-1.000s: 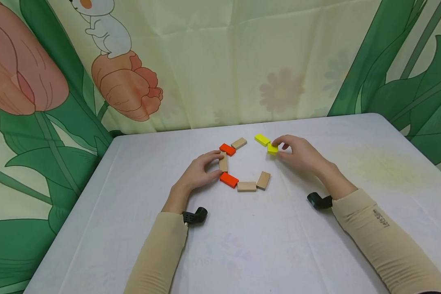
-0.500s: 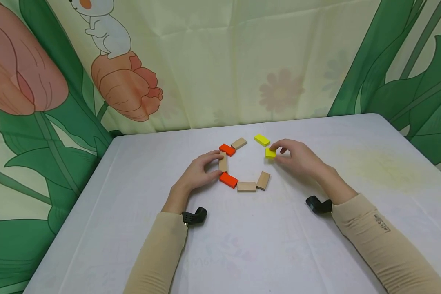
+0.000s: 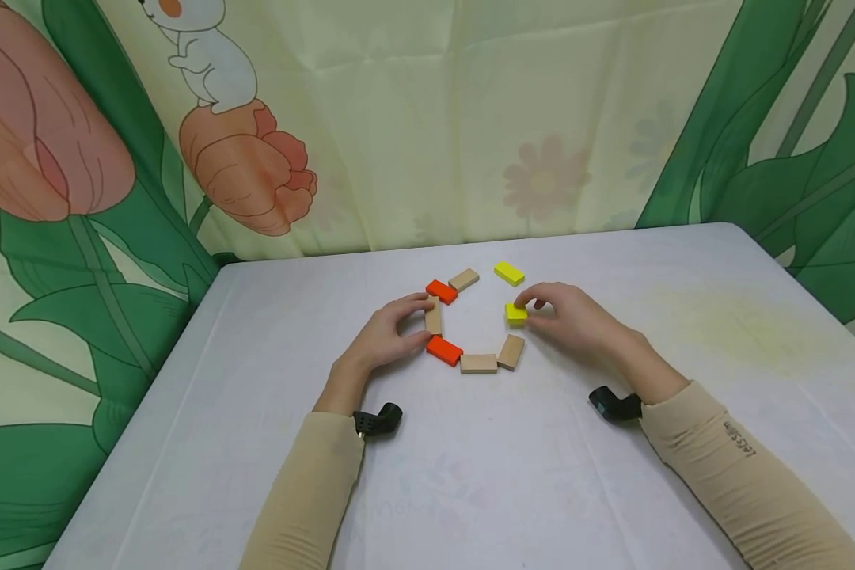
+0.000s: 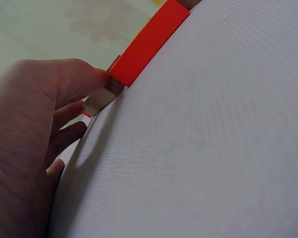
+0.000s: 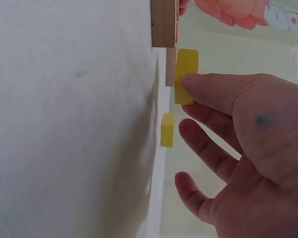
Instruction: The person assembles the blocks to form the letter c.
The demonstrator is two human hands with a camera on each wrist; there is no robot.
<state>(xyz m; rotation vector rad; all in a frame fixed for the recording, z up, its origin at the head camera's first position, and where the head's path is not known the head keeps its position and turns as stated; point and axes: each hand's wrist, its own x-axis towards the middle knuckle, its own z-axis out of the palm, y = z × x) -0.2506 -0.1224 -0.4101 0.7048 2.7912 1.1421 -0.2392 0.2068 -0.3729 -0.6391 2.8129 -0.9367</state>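
Small flat wooden blocks form a broken ring on the white table. My left hand (image 3: pixel 390 336) is at the ring's left side, thumb and forefinger at opposite ends of a plain wooden block (image 3: pixel 434 316). Its thumb tip lies right by the corner of a red block (image 4: pixel 150 43) in the left wrist view. My right hand (image 3: pixel 573 318) pinches a yellow block (image 5: pixel 187 62) between thumb and forefinger, held off the cloth, its other fingers spread. In the head view this block appears just above the plain block (image 3: pixel 511 352) at the ring's right.
Another yellow block (image 3: pixel 509 274) lies at the back right of the ring. A plain block (image 3: pixel 464 279) and a red block (image 3: pixel 442 291) make up the back left, another plain block (image 3: pixel 479 363) the front. Behind the table (image 3: pixel 427 491) hangs a printed curtain (image 3: pixel 413 119).
My right hand has brought the pinched yellow block away from the other yellow block, toward the front and slightly left. The left hand has stayed in place.
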